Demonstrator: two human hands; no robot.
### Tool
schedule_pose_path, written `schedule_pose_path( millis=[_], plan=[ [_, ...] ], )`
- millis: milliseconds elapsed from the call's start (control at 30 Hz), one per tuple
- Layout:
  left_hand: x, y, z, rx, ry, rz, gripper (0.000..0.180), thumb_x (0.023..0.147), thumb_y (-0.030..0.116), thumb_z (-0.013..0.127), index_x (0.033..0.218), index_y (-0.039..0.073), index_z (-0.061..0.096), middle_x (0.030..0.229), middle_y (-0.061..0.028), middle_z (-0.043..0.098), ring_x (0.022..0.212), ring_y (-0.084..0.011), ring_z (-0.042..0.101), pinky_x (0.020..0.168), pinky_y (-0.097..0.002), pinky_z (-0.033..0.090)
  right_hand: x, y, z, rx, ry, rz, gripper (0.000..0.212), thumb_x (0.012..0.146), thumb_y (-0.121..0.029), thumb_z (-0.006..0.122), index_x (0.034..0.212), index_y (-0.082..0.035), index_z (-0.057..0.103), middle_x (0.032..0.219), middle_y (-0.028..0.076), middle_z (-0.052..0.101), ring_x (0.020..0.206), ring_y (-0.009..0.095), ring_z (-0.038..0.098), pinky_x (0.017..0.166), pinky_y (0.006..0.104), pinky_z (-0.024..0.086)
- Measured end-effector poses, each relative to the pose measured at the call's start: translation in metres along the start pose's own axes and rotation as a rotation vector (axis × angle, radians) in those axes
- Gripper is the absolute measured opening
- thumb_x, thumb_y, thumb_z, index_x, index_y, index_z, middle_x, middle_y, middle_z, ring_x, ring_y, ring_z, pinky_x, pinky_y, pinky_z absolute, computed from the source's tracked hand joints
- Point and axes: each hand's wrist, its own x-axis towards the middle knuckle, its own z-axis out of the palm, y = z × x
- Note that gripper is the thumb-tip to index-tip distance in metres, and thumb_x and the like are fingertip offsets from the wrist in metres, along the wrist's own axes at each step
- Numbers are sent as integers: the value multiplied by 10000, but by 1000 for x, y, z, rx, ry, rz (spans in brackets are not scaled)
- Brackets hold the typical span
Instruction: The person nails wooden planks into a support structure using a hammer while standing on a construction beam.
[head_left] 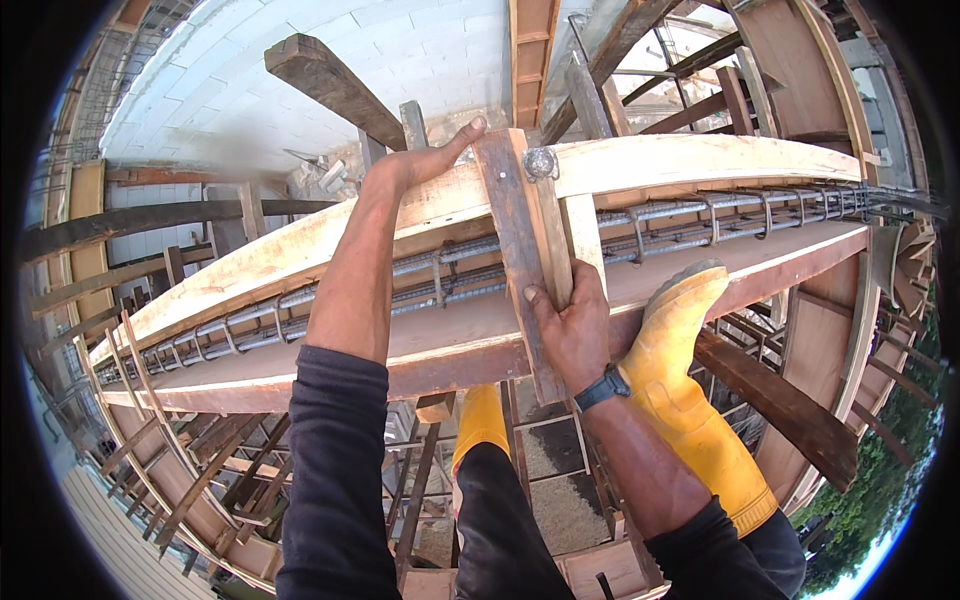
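A dark wooden strip (512, 250) stands across the long formwork trough, against its pale upper plank (680, 165). My left hand (432, 168) reaches over the plank's top edge and grips the upper end of the strip. Its thumb rests there, while the other fingers are hidden behind the wood. A nail head shows near the top of the strip. My right hand (580, 325) is closed round the wooden handle of a hammer (553, 230), its thumb against the strip. The worn metal hammer head points up, beside the strip's top.
A steel rebar cage (690, 215) runs along inside the trough. My yellow boots (690, 380) are by its near side, one leaning on the lower board (430, 372). Timber props (780, 400) and scaffolding lie below. A pale block wall (420, 60) stands beyond, near a jutting beam (330, 85).
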Motion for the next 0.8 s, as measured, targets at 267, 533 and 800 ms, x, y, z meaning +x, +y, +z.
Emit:
schedule_pose_path(
  millis=[267, 533, 800],
  plan=[
    [8, -8, 4, -9, 62, 38, 1440, 621, 1060, 244, 1535, -49, 344, 1611, -306, 246, 1537, -416, 168, 1206, -595, 202, -2, -14, -9, 131, 6, 59, 433, 898, -237, 762, 1165, 60, 594, 1058, 220, 643, 968, 330, 650, 840, 419, 525],
    [7, -5, 11, -13, 86, 45, 1449, 623, 1063, 221, 1527, -62, 351, 1616, -305, 235, 1540, -411, 161, 1214, -575, 192, -21, -25, -30, 196, -90, 105, 395, 1041, -380, 584, 1103, 9, 612, 694, 78, 627, 647, 116, 609, 572, 307, 491],
    [7, -3, 13, -9, 92, 48, 1410, 625, 1058, 225, 1548, 0, 353, 1622, -292, 226, 1545, -405, 138, 1217, -578, 196, -22, -21, -37, 318, -81, 202, 435, 1085, -430, 459, 1047, -19, 596, 688, -29, 486, 554, 37, 432, 470, 211, 354]
  ],
)
